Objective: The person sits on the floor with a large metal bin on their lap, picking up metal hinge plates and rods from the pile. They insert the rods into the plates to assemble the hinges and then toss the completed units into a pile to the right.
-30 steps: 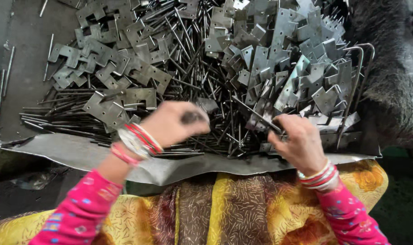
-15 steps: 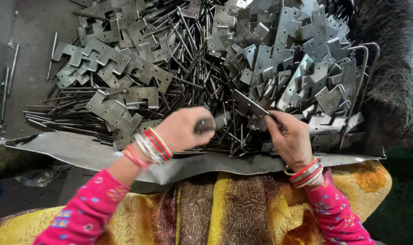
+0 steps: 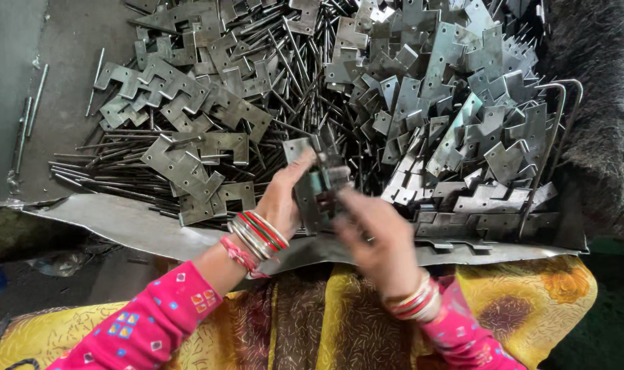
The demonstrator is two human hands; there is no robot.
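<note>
Grey metal fills most of what I see from the head camera. Biggest of all is the thin metal sheet [image 3: 120, 223] that lies under everything like a tray, so the parts do not slide off onto the dark floor. Its near edge rests just above my lap, over the yellow patterned cloth [image 3: 531, 301].

On the sheet sits a big heap of flat hinge plates [image 3: 456, 109], stacked every which way on the right and spread thinner on the left. Under and between them lie long thin metal rods [image 3: 99, 168], mostly pointing sideways in a bunch on the left. Both kinds sit close to me, so I can grab either one with a short reach.

Two bent wire hooks [image 3: 555, 92] stand near the right edge of the heap.

Now the small things. My left hand [image 3: 284, 195] is up at the near edge of the heap, fingers closed around a hinge plate [image 3: 316, 192]. I hold it upright between both hands, likely so its rolled edge faces me. My right hand [image 3: 373, 233] is just beside it, touching the same plate from the right side. That hand is blurred, so I cannot tell if it pinches the plate or holds a rod against it.

Bangles [image 3: 257, 233] ring my left wrist, above a pink sleeve [image 3: 147, 329].
</note>
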